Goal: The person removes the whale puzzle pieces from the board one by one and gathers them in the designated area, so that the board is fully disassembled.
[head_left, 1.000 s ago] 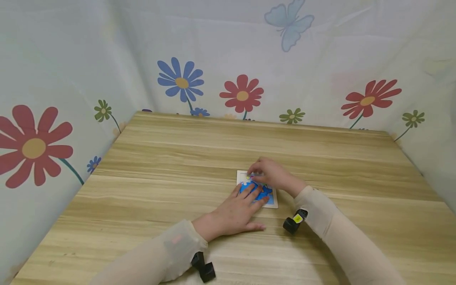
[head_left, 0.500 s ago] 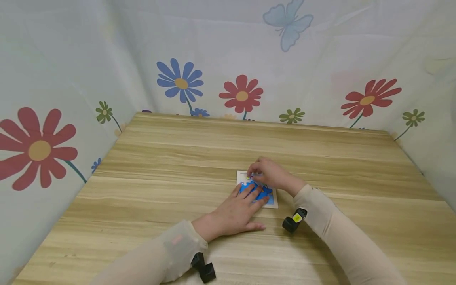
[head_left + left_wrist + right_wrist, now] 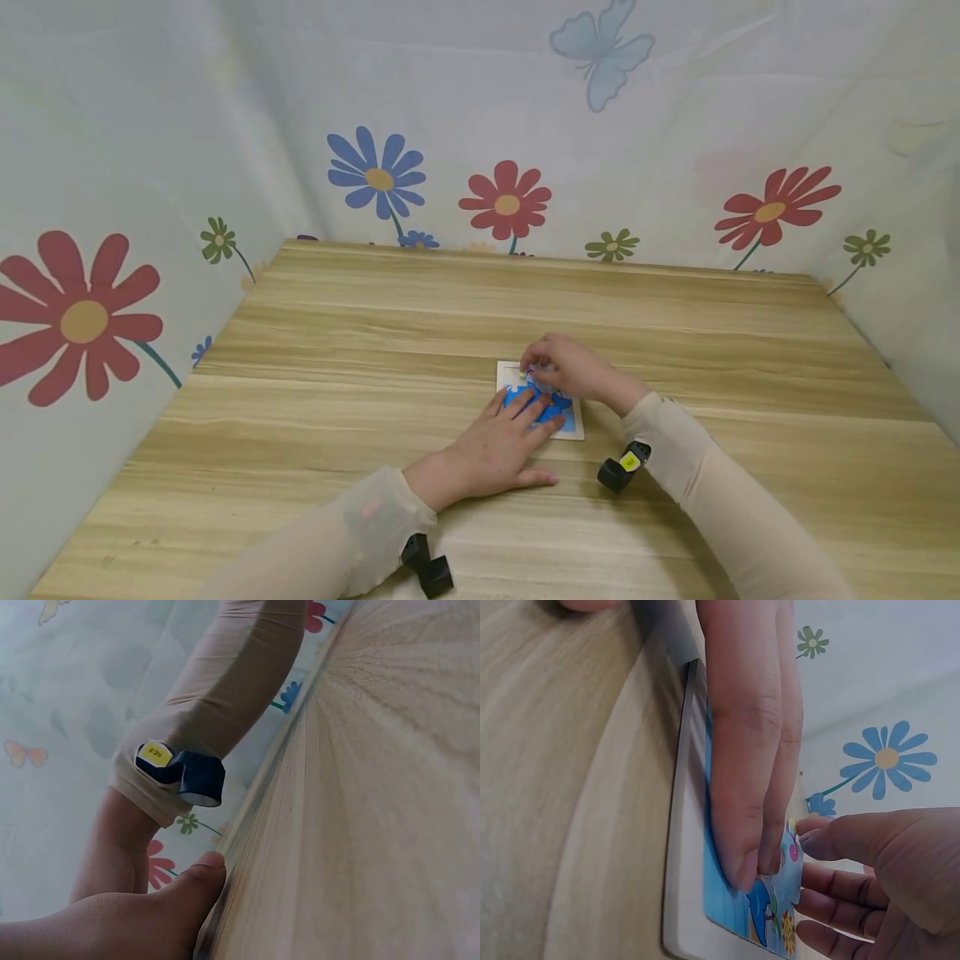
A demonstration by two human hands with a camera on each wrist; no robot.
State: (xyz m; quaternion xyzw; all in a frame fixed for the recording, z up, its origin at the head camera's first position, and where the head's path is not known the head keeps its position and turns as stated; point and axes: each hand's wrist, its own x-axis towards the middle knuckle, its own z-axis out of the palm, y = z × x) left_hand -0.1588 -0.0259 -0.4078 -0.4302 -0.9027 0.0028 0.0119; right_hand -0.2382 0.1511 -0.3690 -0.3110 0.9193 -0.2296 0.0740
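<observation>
Right wrist view, puzzle in white tray

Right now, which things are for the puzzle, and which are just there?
For the puzzle:
framed puzzle
puzzle piece, pinched by the right hand
left hand, on the puzzle
wooden table underneath

Just there:
flowery backdrop
black wrist cameras

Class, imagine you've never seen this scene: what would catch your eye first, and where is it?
Probably the big red flower printed on the backdrop, left of the wooden table. Next, perhaps the small blue puzzle on the table, where the left hand rests spread fingers and the right hand curls its fingers at the far side.
</observation>
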